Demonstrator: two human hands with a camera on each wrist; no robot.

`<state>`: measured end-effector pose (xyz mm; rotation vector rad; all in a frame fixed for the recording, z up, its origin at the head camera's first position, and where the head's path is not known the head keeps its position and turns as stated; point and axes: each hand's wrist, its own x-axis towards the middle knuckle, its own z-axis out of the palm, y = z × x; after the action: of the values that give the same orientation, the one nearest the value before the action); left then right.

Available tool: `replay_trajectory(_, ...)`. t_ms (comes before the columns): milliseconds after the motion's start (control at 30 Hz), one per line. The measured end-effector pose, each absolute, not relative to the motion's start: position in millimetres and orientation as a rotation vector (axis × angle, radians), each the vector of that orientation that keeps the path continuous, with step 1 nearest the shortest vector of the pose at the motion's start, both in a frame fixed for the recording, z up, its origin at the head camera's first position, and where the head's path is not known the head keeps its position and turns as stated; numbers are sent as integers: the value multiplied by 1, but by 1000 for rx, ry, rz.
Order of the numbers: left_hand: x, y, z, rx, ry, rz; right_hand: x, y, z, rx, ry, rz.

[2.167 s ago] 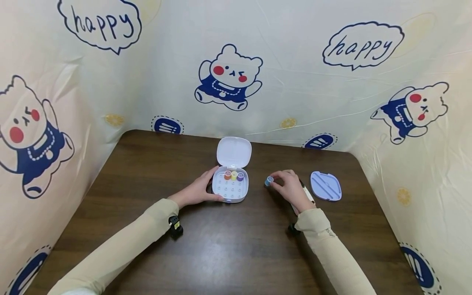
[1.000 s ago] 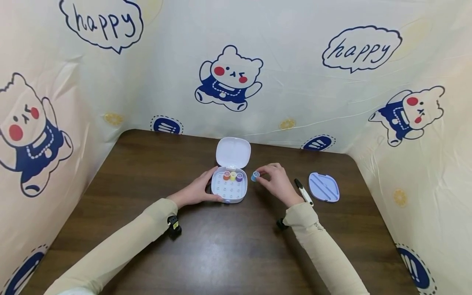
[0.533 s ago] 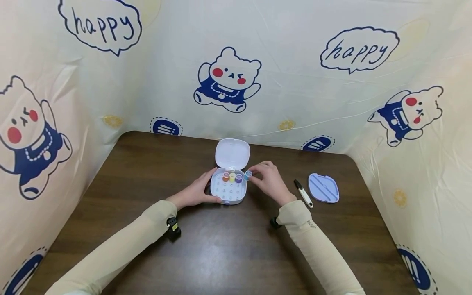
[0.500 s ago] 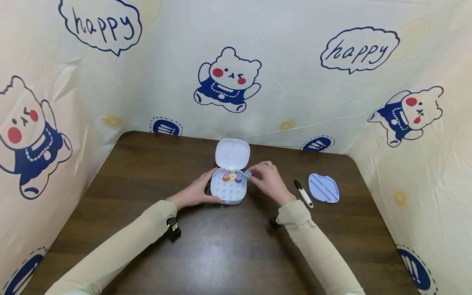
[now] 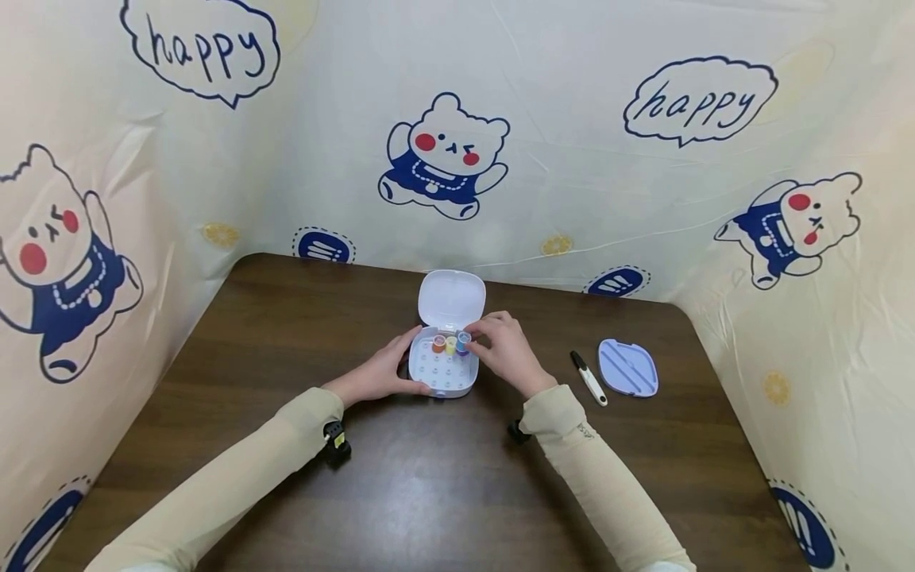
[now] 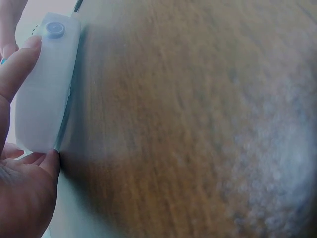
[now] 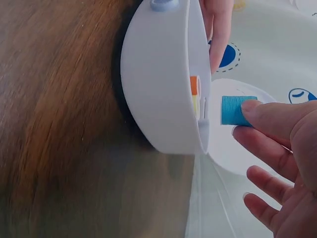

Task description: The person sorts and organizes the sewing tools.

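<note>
A white box (image 5: 443, 380) with rows of small pegs stands with its lid (image 5: 452, 299) tilted back. My left hand (image 5: 382, 368) grips its left side, thumb at the front, as the left wrist view also shows beside the box wall (image 6: 47, 89). Between thumb and forefinger my right hand (image 5: 507, 349) pinches a blue thread spool (image 5: 464, 338). In the right wrist view the blue spool (image 7: 234, 110) is held above the open box (image 7: 158, 74). An orange spool (image 5: 439, 344) and a yellow spool (image 5: 451, 345) sit in the back row; a purple one beside them is mostly covered.
To the right on the brown table (image 5: 400, 492) lie a black and white pen-like tool (image 5: 589, 379) and a light blue grooved tray (image 5: 628, 368). A printed cloth (image 5: 572, 183) hangs behind the table and at both sides.
My right hand has moved left with the blue spool, from beside the box to over its back right part, above the purple spool. My left hand has kept its grip on the box.
</note>
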<state>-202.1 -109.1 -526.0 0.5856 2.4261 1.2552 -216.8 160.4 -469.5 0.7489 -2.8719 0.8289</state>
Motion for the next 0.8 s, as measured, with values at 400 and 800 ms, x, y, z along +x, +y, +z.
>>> replay_trajectory(400, -202, -109, -528, 675, 2463, 1272, -219, 143, -468, 798, -2838, 803)
replay_trajectory(800, -203, -110, -530, 702, 2482, 1269, -224, 129, -473, 842, -2810, 773)
